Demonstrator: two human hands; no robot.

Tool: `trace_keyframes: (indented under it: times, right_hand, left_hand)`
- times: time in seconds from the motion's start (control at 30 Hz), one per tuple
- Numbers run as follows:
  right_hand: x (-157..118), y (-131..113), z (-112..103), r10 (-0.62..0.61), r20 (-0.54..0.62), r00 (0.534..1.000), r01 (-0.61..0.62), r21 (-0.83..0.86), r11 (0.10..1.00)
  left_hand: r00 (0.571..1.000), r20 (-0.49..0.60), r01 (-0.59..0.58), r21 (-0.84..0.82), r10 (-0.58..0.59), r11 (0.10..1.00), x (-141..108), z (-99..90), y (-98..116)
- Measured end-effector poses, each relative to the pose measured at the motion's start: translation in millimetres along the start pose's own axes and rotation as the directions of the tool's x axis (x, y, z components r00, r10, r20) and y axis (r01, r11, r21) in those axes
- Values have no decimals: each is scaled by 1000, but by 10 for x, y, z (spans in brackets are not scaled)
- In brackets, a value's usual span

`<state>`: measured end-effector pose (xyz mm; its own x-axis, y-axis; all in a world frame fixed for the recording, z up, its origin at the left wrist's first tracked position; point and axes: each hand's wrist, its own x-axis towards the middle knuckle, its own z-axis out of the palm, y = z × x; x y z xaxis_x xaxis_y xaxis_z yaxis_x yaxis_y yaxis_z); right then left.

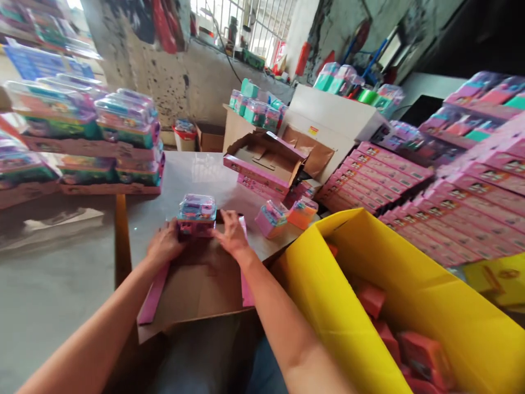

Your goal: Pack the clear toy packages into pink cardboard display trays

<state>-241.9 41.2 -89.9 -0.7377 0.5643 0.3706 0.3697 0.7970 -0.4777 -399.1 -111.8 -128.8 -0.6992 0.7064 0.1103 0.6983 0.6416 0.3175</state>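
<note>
A small clear-lidded package (197, 209) with pink and teal contents stands at the far-left corner of an open cardboard tray (205, 290) with pink side flaps. My left hand (166, 241) is at the package's left side, its fingers against it. My right hand (232, 232) reaches to the package's right side, thumb at its lower corner and the other fingers bent over the tray's far edge. Two more small packages, one purple (270, 219) and one orange (302, 213), lie on the table to the right of the tray.
A yellow bin (328, 290) with red packages stands at the right. Filled trays are stacked at the left (110, 183). An open pink tray (262, 164) lies farther back on the table (143, 219). Stacks of pink boxes (377, 175) rise at the right.
</note>
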Motion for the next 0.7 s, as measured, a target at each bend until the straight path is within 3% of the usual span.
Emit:
trace_keyframes:
  times: [0.07,0.13,0.2,0.27,0.33,0.4,0.43,0.5,0.53,0.6,0.7]
  right_hand:
    - [-27,218,-381,40,-244,969,-73,-126,989]
    - [-40,520,-696,220,-420,880,-323,-191,927]
    - [-34,830,-882,365,-387,847,-464,-202,863]
    - [-19,1063,-962,397,-264,879,-453,-199,869]
    - [-11,1162,-1003,410,-213,887,-447,-175,877]
    - [-31,1118,-1060,479,-243,844,-517,-131,846]
    - [-57,1050,-1098,510,-267,817,-550,-100,829]
    - [-143,839,-1183,539,-322,779,-576,-25,817]
    - [-204,703,-1223,540,-345,768,-572,12,820]
    - [-352,392,-1281,532,-360,766,-549,65,834]
    - [-592,-99,-1301,475,-354,806,-499,26,866]
  left_hand:
    - [1000,-5,-2,36,2,999,11,19,4]
    - [1000,-11,-1,48,1,999,19,28,8]
    - [1000,-8,-4,42,4,999,24,8,4]
    - [1000,9,5,42,-5,999,11,-56,3]
    - [999,-26,38,50,-36,998,-59,-162,46]
    - [979,-204,2,24,3,1000,-219,-285,190]
    - [945,-322,-67,-7,61,998,-330,-337,315]
    - [829,-512,-296,-61,225,953,-579,-396,665]
    - [792,-535,-397,-87,294,914,-696,-395,874]
    - [765,-485,-537,-118,423,836,-872,-338,1289]
    - [774,-471,-567,-219,423,794,-957,-191,1699]
